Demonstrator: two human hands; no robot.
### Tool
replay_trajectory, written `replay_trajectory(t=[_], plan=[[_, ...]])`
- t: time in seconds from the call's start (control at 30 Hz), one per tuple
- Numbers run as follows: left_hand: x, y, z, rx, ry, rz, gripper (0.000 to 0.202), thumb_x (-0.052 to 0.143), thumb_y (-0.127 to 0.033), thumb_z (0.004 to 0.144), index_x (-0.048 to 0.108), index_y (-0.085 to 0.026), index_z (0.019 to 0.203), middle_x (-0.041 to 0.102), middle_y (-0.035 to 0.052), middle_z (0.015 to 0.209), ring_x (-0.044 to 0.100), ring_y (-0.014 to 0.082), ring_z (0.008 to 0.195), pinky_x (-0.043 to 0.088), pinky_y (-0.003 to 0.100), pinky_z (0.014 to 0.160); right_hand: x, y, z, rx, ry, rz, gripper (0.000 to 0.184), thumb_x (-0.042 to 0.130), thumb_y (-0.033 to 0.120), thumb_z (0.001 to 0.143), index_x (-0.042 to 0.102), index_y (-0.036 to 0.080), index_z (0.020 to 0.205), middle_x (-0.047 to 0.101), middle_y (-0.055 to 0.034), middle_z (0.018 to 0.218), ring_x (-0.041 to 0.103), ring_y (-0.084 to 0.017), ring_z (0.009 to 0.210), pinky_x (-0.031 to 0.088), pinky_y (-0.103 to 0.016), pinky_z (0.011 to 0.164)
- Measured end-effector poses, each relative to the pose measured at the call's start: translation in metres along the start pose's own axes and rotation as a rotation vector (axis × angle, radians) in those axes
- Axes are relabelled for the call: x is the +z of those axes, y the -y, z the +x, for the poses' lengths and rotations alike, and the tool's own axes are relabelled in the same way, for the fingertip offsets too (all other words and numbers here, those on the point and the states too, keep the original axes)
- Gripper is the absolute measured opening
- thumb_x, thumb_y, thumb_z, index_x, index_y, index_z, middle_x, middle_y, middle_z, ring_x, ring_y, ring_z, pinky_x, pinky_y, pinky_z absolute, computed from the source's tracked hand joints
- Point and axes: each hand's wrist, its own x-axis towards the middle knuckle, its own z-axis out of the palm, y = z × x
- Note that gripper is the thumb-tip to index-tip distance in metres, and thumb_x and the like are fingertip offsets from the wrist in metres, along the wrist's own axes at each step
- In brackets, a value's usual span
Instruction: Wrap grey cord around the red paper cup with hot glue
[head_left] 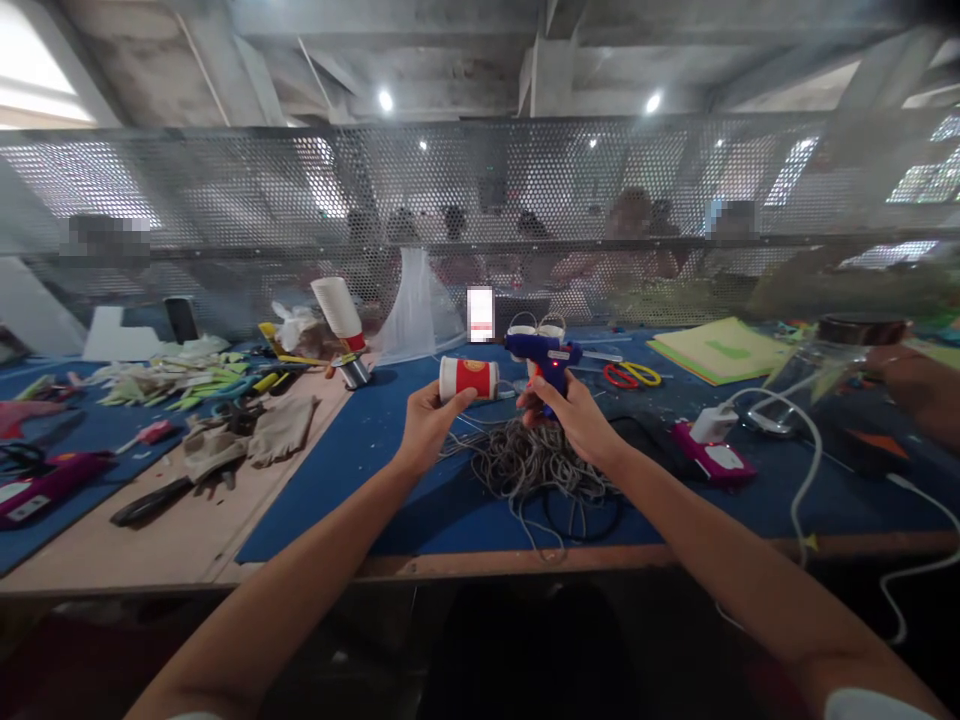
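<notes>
My left hand (431, 425) is closed around one end of a white and red paper cup (475, 380), which lies sideways above the blue mat. Just to its right, my right hand (568, 412) grips the handle of a blue glue gun (547, 352). The gun's nozzle points left, over the cup's far side, and a small red light glows on its body. A clear glue stick (602, 356) sticks out of its back. Beneath both hands lies a tangled heap of grey cord (525, 462).
Scissors with red and yellow handles (632, 375) lie right of the gun. Farther right are coloured paper (712, 350), a magenta power strip (712, 455) and a large jar (799, 375). Gloves (281, 432) and stacked cups (337, 310) stand left. A perforated metal screen (480, 190) rises behind.
</notes>
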Motion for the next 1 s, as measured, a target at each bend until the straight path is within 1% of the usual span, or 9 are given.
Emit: replay_trajectory(t=[0.1, 0.23, 0.3, 0.4, 0.53, 0.6, 0.73, 0.83, 1.0], plan=[[-0.002, 0.004, 0.004, -0.022, -0.030, -0.073, 0.031, 0.079, -0.039, 0.075, 0.077, -0.016, 0.095, 0.074, 0.0031, 0.086, 0.063, 0.0164, 0.077, 0.049, 0.027, 0.078, -0.001, 0.000, 0.000, -0.065, -0.026, -0.092, 0.042, 0.070, 0.055, 0.084, 0.057, 0.023, 0.107, 0.072, -0.0037, 0.097, 0.069, -0.016, 0.067, 0.060, -0.031, 0.061], [-0.002, 0.009, 0.008, -0.010, -0.094, -0.098, 0.034, 0.082, -0.042, 0.072, 0.077, -0.016, 0.093, 0.074, 0.0031, 0.086, 0.062, 0.0164, 0.079, 0.049, 0.027, 0.078, -0.005, 0.002, -0.002, -0.186, -0.158, -0.289, 0.035, 0.070, 0.053, 0.084, 0.063, 0.021, 0.097, 0.068, -0.0003, 0.072, 0.067, -0.016, 0.063, 0.058, -0.031, 0.063], [-0.002, 0.010, 0.008, -0.009, -0.110, -0.094, 0.035, 0.083, -0.043, 0.070, 0.077, -0.016, 0.092, 0.073, 0.0028, 0.084, 0.062, 0.0163, 0.078, 0.049, 0.027, 0.077, -0.006, 0.005, -0.004, -0.210, -0.200, -0.335, 0.033, 0.069, 0.053, 0.085, 0.065, 0.021, 0.093, 0.067, 0.0004, 0.066, 0.064, -0.016, 0.057, 0.057, -0.031, 0.062], [-0.002, 0.010, 0.008, 0.003, -0.101, -0.081, 0.034, 0.082, -0.041, 0.072, 0.078, -0.017, 0.094, 0.074, 0.0025, 0.085, 0.062, 0.0163, 0.078, 0.049, 0.027, 0.076, -0.006, 0.009, -0.007, -0.210, -0.198, -0.356, 0.032, 0.069, 0.051, 0.085, 0.069, 0.020, 0.091, 0.066, 0.0005, 0.062, 0.060, -0.015, 0.051, 0.054, -0.030, 0.057], [-0.004, 0.011, 0.009, 0.016, -0.094, -0.074, 0.033, 0.083, -0.042, 0.071, 0.078, -0.016, 0.092, 0.074, 0.0024, 0.084, 0.062, 0.0160, 0.077, 0.049, 0.027, 0.075, -0.006, 0.013, -0.009, -0.193, -0.167, -0.401, 0.031, 0.068, 0.046, 0.086, 0.074, 0.018, 0.098, 0.059, 0.0036, 0.053, 0.054, -0.013, 0.048, 0.049, -0.028, 0.054], [-0.005, 0.012, 0.009, 0.022, -0.096, -0.080, 0.034, 0.084, -0.042, 0.070, 0.078, -0.015, 0.091, 0.073, 0.0023, 0.083, 0.061, 0.0157, 0.075, 0.049, 0.027, 0.074, -0.006, 0.013, -0.009, -0.187, -0.170, -0.440, 0.032, 0.068, 0.047, 0.086, 0.075, 0.018, 0.096, 0.057, 0.0042, 0.051, 0.053, -0.013, 0.047, 0.046, -0.027, 0.052], [-0.004, 0.010, 0.008, 0.026, -0.097, -0.084, 0.036, 0.084, -0.043, 0.069, 0.078, -0.014, 0.090, 0.074, 0.0032, 0.082, 0.062, 0.0162, 0.074, 0.049, 0.027, 0.074, -0.009, 0.009, -0.010, -0.199, -0.196, -0.563, 0.038, 0.068, 0.054, 0.085, 0.073, 0.017, 0.080, 0.058, 0.0019, 0.050, 0.055, -0.013, 0.047, 0.046, -0.028, 0.053], [-0.003, 0.007, 0.008, 0.021, -0.098, -0.071, 0.036, 0.084, -0.042, 0.069, 0.078, -0.014, 0.091, 0.075, 0.0037, 0.083, 0.063, 0.0167, 0.075, 0.050, 0.028, 0.076, -0.011, 0.004, -0.008, -0.268, -0.210, -0.653, 0.039, 0.068, 0.057, 0.083, 0.073, 0.019, 0.082, 0.061, 0.0003, 0.053, 0.061, -0.018, 0.052, 0.047, -0.029, 0.054], [-0.003, 0.004, 0.006, 0.030, -0.106, -0.037, 0.038, 0.083, -0.043, 0.070, 0.079, -0.014, 0.094, 0.076, 0.0044, 0.086, 0.065, 0.0182, 0.077, 0.050, 0.029, 0.078, -0.012, 0.002, -0.007, -0.380, -0.228, -0.792, 0.038, 0.064, 0.058, 0.086, 0.074, 0.022, 0.086, 0.069, -0.0041, 0.063, 0.069, -0.025, 0.072, 0.049, -0.031, 0.058]])
